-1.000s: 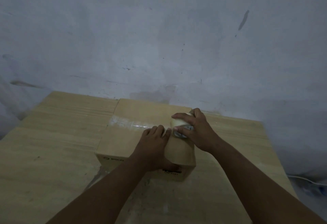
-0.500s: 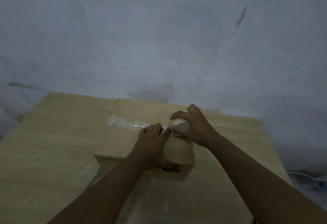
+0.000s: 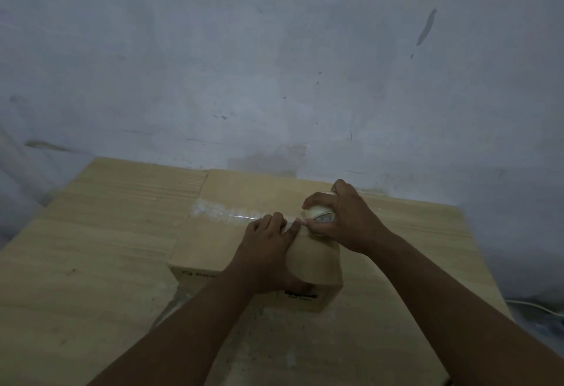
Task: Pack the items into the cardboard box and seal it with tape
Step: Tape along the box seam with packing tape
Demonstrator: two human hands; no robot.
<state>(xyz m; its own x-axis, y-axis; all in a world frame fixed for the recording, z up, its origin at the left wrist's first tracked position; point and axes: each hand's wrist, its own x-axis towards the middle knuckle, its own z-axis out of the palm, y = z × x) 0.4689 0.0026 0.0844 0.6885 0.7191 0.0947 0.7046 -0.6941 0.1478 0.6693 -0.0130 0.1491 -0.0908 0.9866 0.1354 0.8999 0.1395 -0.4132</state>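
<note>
Near the wall, right hand gripping tape roll overlaps the cardboard box.

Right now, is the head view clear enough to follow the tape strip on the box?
Head view: dim and underexposed throughout; the tape strip reads only as a pale sheen on the cardboard box top, ending at the left hand; the tape roll in the right hand is fairly sharp; print on the box front is too soft to read.
</note>
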